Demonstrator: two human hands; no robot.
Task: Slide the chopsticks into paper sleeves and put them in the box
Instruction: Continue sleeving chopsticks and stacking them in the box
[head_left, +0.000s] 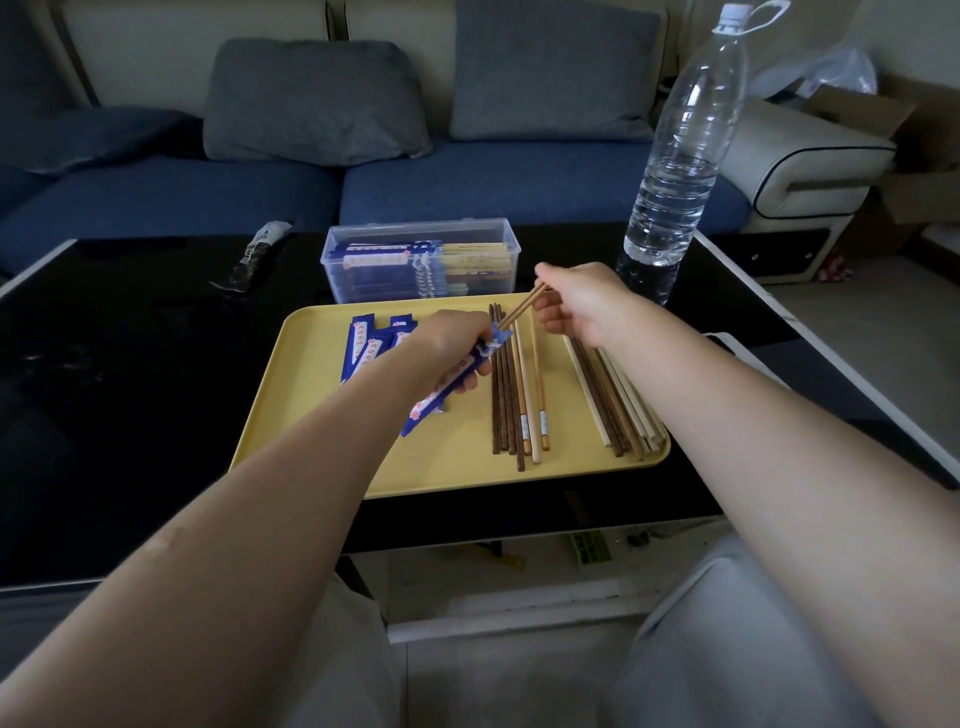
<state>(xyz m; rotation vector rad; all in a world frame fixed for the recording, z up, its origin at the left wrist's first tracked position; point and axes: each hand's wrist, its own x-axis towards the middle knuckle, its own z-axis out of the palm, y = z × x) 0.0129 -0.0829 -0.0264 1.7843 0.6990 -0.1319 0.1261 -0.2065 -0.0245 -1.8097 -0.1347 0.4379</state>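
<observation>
Head view: yellow plastic tray (322, 426) bare at near-left.
Left hand (452, 343): fingers grip blue paper sleeve (447, 387).
Right hand (582, 301): fingers pinch tan wooden chopstick pair (522, 309), tips inside sleeve mouth.

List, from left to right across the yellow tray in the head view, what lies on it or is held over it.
Loose blue paper sleeves → held blue sleeve in left hand → middle chopstick group → right chopstick pile, on the yellow tray.

Brown chopstick pair (522, 307) angled, tips inside blue sleeve (447, 387), loose chopsticks (511, 395) in rows, spare sleeves (371, 343) on tray, clear box (421, 260) holding sleeved pairs
</observation>
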